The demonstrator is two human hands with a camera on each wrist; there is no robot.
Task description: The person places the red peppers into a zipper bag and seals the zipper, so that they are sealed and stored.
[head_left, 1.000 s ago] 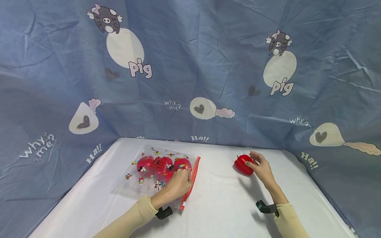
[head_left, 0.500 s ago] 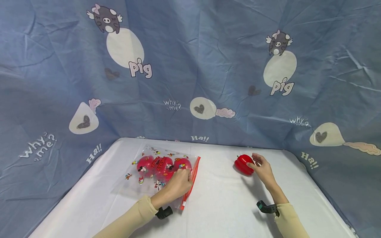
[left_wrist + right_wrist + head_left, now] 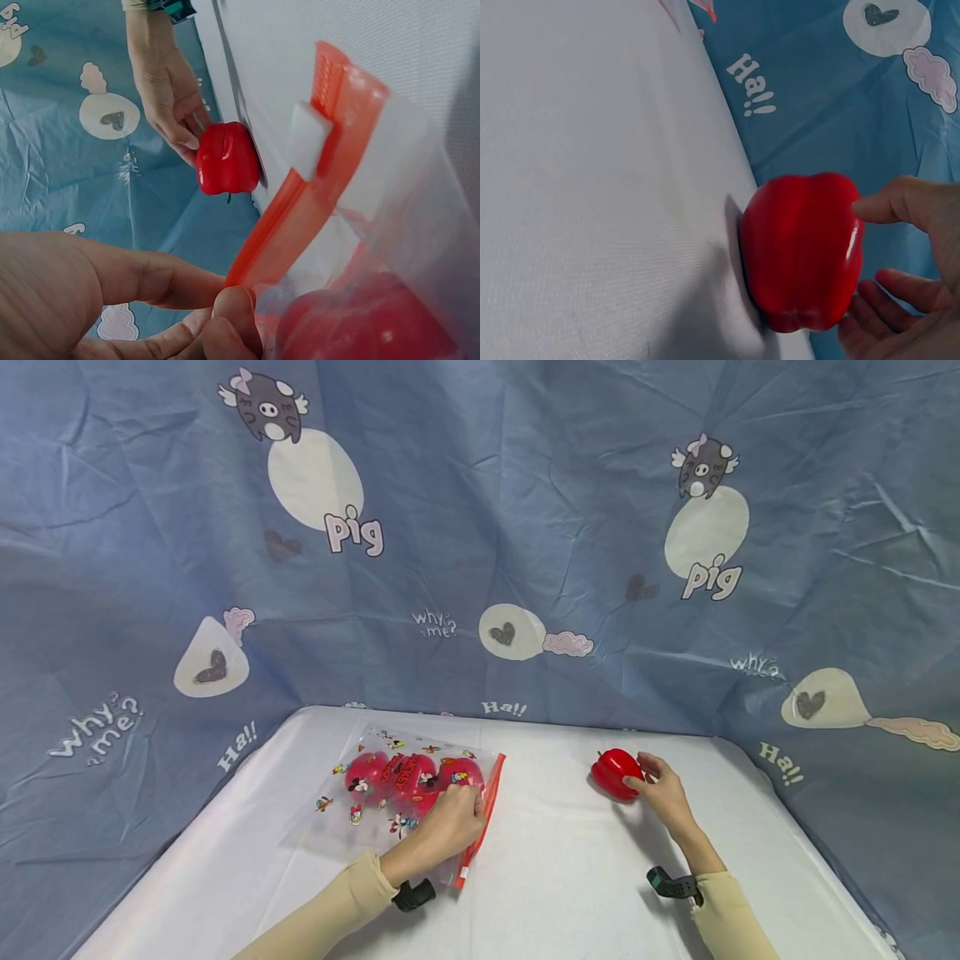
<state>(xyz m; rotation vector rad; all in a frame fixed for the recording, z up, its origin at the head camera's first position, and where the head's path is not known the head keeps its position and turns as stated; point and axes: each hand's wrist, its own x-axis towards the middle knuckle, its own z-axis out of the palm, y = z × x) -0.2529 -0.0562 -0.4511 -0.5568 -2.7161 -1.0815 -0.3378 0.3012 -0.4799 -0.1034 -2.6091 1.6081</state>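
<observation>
A clear zip bag (image 3: 341,827) with cartoon prints and a red zip edge (image 3: 289,225) lies on the table's left half. Several red rounded things (image 3: 367,778) show through its plastic. My left hand (image 3: 446,822) pinches the bag's zip edge between thumb and fingers. A red bell pepper (image 3: 615,774) with a green stem lies on its side to the right. Beside it is my right hand (image 3: 665,793), its fingers loosely bent and not wrapped round it. In the right wrist view the thumb (image 3: 889,204) reaches the pepper's side, and the other fingers lie near its base.
A white cloth covers the table (image 3: 547,877). Behind it hangs a blue printed curtain (image 3: 450,527), which also borders both sides. A white slider (image 3: 309,139) sits on the bag's zip near one end.
My right hand has drawn slightly to the right, its fingers coming away from the top of the pepper. The pepper stays in place. My left hand and the bag have not moved.
</observation>
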